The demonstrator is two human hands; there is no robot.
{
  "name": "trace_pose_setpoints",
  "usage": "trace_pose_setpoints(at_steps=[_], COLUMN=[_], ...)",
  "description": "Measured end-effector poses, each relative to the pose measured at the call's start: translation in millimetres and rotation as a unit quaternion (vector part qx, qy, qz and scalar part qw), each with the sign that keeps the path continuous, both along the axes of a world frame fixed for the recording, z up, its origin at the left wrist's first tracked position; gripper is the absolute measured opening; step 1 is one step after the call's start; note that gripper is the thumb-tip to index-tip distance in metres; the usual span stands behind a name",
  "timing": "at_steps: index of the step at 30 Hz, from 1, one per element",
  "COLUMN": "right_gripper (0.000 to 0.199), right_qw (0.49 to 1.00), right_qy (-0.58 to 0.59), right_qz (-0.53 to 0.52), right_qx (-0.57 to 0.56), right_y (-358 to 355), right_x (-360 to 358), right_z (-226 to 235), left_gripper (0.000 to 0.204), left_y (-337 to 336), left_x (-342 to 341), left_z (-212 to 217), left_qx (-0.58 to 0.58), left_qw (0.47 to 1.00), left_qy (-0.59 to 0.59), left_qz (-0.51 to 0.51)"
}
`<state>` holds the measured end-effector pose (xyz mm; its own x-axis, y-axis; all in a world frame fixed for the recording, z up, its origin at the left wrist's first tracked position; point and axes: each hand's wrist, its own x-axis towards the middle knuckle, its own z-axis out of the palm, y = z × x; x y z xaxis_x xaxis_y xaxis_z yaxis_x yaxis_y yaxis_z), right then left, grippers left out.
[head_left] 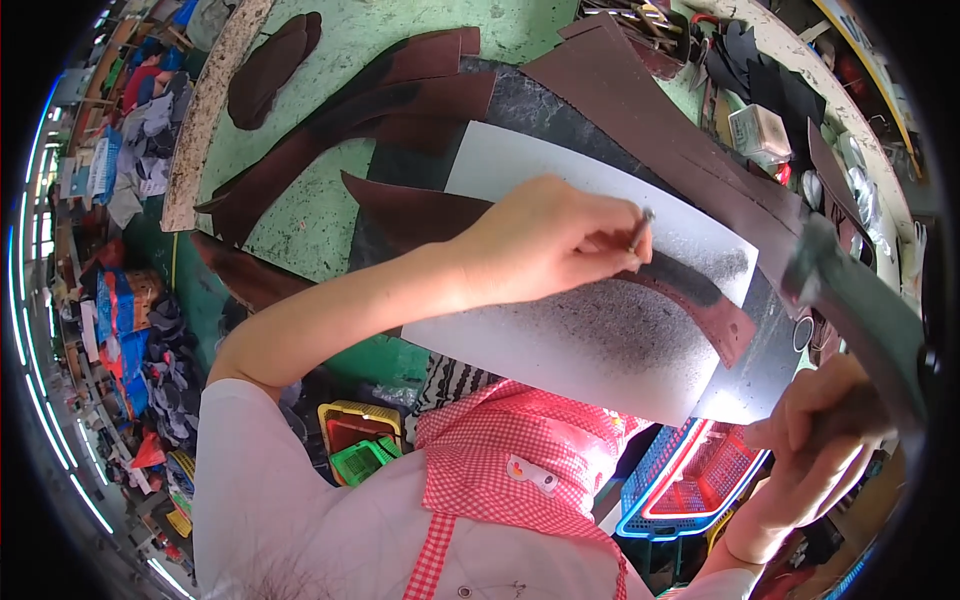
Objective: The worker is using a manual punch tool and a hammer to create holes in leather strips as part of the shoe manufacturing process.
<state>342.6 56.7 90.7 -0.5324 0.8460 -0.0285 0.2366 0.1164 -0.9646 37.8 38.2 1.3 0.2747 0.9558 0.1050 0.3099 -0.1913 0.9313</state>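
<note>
Near the middle of the white board [500, 340], my left hand [560, 240] pinches a small metal punch [643, 230] between thumb and fingers. Its lower end meets a curved dark brown leather strip [735, 330], which lies on the board and is partly hidden by that hand. Black specks cover much of the board around the strip. At the right, my right hand [825, 430] is wrapped round a grey-green hammer [875, 310], raised close to the camera and apart from the punch. Part of its grip is hidden by the fingers.
More brown leather pieces [400, 95] lie on the green table [300, 215] at the far left, and a large one [640, 120] lies beyond the board. A clear plastic box [758, 135] and black scraps [765, 75] stand far right. Plastic baskets [665, 500] sit below the near edge.
</note>
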Motion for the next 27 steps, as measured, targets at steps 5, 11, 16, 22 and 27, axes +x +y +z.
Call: trace_pose_setpoints(at_steps=[5, 11, 16, 22, 27], right_gripper=[0.047, 0.045, 0.044, 0.041, 0.053], right_qw=[0.977, 1.0, 0.978, 0.999, 0.994], right_qy=[-0.202, -0.003, -0.198, -0.022, -0.103], right_qz=[0.001, -0.003, 0.036, -0.018, -0.024], right_qx=[0.072, 0.004, 0.056, 0.034, 0.042], right_y=[-8, 1, -6, -13, -21], right_x=[-31, -23, -29, -36, -34], right_z=[0, 2, 0, 1, -12], left_gripper=[0.009, 0.014, 0.01, 0.011, 0.006], left_y=[-8, -6, -17, -13, -22], left_x=[0, -5, -3, -12, -11], left_z=[1, 0, 1, -1, 0], left_qx=[0.183, 0.003, 0.198, -0.031, 0.188], left_qw=[0.958, 1.0, 0.959, 0.997, 0.965], left_qy=[0.221, 0.001, 0.198, -0.051, 0.178], left_qz=[0.005, 0.018, 0.038, 0.049, 0.039])
